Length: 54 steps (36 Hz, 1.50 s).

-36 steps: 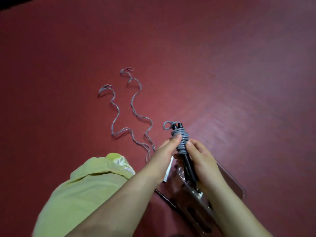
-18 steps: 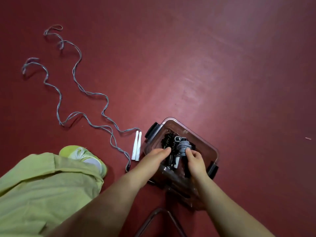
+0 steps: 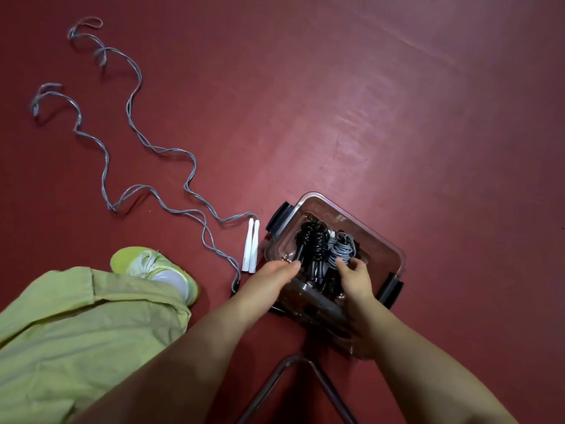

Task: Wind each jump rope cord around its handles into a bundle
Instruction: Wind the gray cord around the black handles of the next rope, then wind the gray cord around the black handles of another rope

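Note:
A clear plastic bin (image 3: 385,242) with black latches stands on the red floor. Inside it lie a wound black rope bundle (image 3: 315,240) and, to its right, a wound grey rope bundle (image 3: 344,247). My right hand (image 3: 354,281) reaches into the bin with its fingers closed on the grey bundle's lower part. My left hand (image 3: 272,273) is at the bin's left rim, fingers stretched toward the black bundle and holding nothing. An unwound grey jump rope (image 3: 159,149) snakes across the floor to the left, its two white handles (image 3: 251,246) side by side next to the bin.
My leg in green trousers (image 3: 76,332) and a green shoe (image 3: 153,264) are at the lower left, close to the loose cord. A bent metal bar (image 3: 293,361) shows at the bottom edge, below the bin. Red floor stretches to the right and far side.
A second ago both hands held the grey bundle above the floor. It has since gone down into the bin beside the black bundle, and my left hand has come off it.

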### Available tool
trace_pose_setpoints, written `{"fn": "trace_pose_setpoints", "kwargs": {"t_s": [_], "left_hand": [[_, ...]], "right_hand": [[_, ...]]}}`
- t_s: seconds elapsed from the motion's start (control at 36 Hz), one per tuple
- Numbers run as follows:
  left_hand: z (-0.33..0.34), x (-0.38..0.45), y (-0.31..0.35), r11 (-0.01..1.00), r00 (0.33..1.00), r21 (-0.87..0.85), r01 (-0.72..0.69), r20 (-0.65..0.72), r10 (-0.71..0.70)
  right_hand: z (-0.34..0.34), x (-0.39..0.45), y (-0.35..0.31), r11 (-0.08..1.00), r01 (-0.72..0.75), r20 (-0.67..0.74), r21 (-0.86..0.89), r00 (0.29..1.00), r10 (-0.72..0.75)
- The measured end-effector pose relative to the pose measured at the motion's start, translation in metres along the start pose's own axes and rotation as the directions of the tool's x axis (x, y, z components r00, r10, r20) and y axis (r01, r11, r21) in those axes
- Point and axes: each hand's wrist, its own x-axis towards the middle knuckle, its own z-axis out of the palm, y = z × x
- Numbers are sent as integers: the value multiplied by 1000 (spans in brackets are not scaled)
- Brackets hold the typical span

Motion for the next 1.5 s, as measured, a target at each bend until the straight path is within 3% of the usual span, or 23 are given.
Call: {"fn": "trace_pose_setpoints", "kwargs": {"t_s": [0.08,0.17,0.28,0.33,0.47,0.61,0.72,0.83,0.92,1.06,1.11,1.19,1.28,1.42,1.5], "left_hand": [[-10,-6,-2,999,1000,-26,-24,-13,24],[-31,-9,-1,998,998,23,-58,-39,59],[-84,-9,8,994,987,35,-104,-116,107],[-117,-12,11,986,976,123,-116,-169,136],[-178,-16,-14,970,975,237,-61,-193,108],[-195,-11,-63,977,992,195,89,-107,-69],[-207,-4,-76,992,989,103,78,-134,-64],[-217,-2,-81,999,981,27,45,-191,-39],[-220,-2,-82,999,981,28,32,-190,-26],[-218,0,-81,999,985,48,20,-173,-11],[-219,0,-82,999,985,33,25,-169,-19],[-221,-4,-77,1000,979,-18,-19,-204,15],[-222,-6,-66,992,937,-79,-100,-342,68],[-228,-31,-39,941,827,-134,-310,-526,197],[-235,-53,-25,855,772,-267,-444,-599,214]], "right_hand": [[-1,-21,-10,995,96,-27,-10,995,-96],[8,-52,-27,959,280,-19,37,960,-279],[43,-85,-51,886,452,113,102,880,-462],[70,-92,-61,866,491,195,96,844,-500],[157,-77,-60,906,420,365,54,836,-410],[213,-46,-44,928,360,374,-94,877,-303],[244,-16,-29,901,303,381,-310,908,-174],[258,-4,-20,779,299,300,-552,942,-149],[268,-8,-19,619,332,268,-712,943,-197],[285,-14,-27,406,388,315,-828,919,-237],[287,-17,-30,427,439,370,-791,898,-237],[283,-29,-38,630,521,485,-576,838,-250],[272,-55,-55,778,532,541,-335,784,-303],[250,-118,-111,830,554,555,-61,710,-433],[246,-160,-145,852,514,581,96,666,-467]]}}
